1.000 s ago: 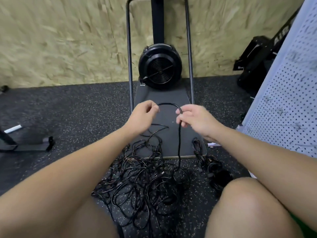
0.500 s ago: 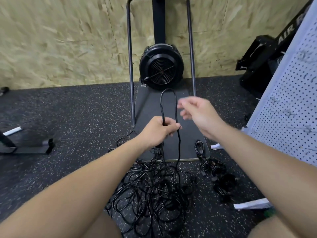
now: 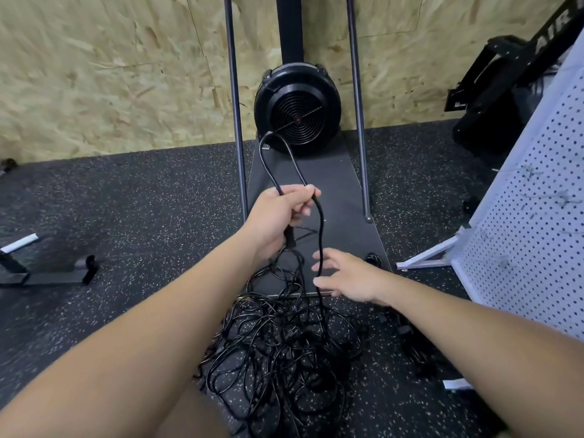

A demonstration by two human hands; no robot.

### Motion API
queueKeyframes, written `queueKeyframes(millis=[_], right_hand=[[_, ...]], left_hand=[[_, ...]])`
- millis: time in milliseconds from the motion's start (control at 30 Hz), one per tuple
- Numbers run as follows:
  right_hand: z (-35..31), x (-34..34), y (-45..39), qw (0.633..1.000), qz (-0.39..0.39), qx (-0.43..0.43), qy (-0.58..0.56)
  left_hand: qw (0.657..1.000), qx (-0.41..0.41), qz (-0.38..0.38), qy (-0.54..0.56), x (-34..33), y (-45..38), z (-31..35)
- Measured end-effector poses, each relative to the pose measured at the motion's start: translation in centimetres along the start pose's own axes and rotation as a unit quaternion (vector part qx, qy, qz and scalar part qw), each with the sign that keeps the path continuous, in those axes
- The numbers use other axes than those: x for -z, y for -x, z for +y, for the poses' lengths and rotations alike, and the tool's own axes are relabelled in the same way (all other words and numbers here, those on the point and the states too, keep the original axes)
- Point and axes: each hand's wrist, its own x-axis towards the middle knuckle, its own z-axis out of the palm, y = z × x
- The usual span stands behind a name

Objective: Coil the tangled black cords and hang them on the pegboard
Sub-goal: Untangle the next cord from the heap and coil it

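left hand (image 3: 278,213) is gripping a loop of black cord (image 3: 320,235) above the tangled pile (image 3: 278,343) on the floor, right hand (image 3: 347,276) open with fingers spread beside the hanging strand, pegboard (image 3: 531,235) off right

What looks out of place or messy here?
The tangled black cords sprawl in a knotted heap on the floor, partly over the machine's base plate. Only one loop is gathered, gripped in the left hand; the right hand is open beside the hanging strand. No cords visible on the pegboard.
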Motion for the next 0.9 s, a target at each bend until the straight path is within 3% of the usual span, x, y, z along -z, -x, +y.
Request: queueKeyframes(millis=[133, 200, 300, 433, 567, 633, 767, 900], right_hand=[[-0.1, -1.5, -0.9, 0.993, -0.102, -0.058, 0.013], [-0.7, -1.8, -1.3, 0.991, -0.104, -0.077, 0.036], [-2.7, -0.4, -1.5, 0.998, -0.021, -0.063, 0.016], [-6.4, 3.0, -1.2, 0.983, 0.154, 0.007, -0.096], [-9.9, 6.1, 0.3, 0.93, 0.189, 0.093, -0.3], [-10.8, 7.5, 0.9, 0.905, 0.175, 0.122, -0.368], [-11.2, 8.0, 0.9, 0.884, 0.179, 0.146, -0.406], [-9.6, 7.3, 0.4, 0.924, 0.224, 0.034, -0.309]], left_hand=[[1.0, -0.006, -0.002, -0.006, -0.1, -0.5, -0.1], [1.0, -0.007, 0.002, -0.017, 0.6, -0.8, -0.6], [0.999, 0.035, 0.02, -0.036, 2.1, -1.1, -1.3], [0.974, 0.094, -0.031, -0.205, 2.9, -0.3, -3.1], [0.957, 0.111, -0.157, -0.217, 2.0, 1.5, -4.1], [0.959, 0.094, -0.183, -0.197, 0.7, 2.3, -4.0], [0.963, 0.043, -0.12, -0.239, -0.7, 2.1, -4.1], [0.97, 0.037, -0.059, -0.233, -0.1, 2.0, -3.5]])
